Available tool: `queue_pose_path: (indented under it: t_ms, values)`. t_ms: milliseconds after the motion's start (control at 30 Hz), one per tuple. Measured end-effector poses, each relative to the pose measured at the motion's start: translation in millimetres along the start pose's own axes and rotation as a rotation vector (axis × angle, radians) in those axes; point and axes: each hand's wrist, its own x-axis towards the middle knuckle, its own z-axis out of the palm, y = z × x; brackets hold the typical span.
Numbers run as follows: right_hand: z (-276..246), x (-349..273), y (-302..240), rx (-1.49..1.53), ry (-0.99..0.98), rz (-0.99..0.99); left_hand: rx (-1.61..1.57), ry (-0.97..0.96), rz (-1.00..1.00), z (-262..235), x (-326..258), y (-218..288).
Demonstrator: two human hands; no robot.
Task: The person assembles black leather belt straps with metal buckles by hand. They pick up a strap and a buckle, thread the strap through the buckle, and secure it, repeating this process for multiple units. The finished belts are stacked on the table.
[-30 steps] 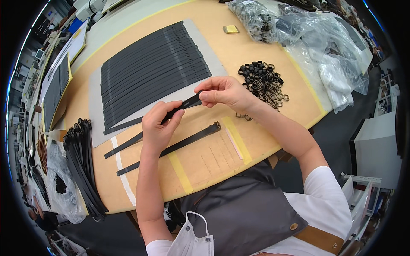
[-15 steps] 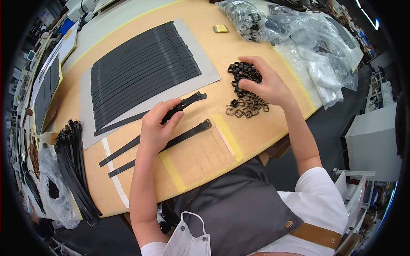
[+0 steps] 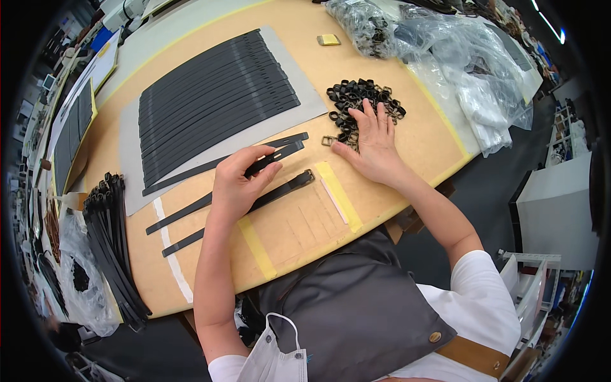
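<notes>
Left hand point(image 3: 238, 181) is seen pinching a black strap point(image 3: 224, 186) on the worktop point(image 3: 439, 137); right hand point(image 3: 374, 143), fingers spread, rests on loose buckles point(image 3: 356, 99), which could be scattered if swept carelessly.

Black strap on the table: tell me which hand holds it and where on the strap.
The left hand pinches the black strap near its slotted right end. The right hand holds nothing; it rests spread on the pile of buckles.
</notes>
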Motion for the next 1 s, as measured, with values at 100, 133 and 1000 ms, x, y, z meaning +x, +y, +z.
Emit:
queue_pose_path:
  t_ms: [100,133,1000]
  values:
    - [4.3,15.7,2.7,0.018,0.005,0.004,0.007,0.010,-0.003,-1.6,0.8,-1.2]
    - [2.8,20.6,4.1,0.044,-0.010,0.013,0.010,0.014,-0.010,-2.8,0.5,-1.0]
    - [-27.2,42.4,-21.1,0.502,-0.272,-0.614,-0.015,-0.006,-0.095,-9.2,-1.1,-4.8]
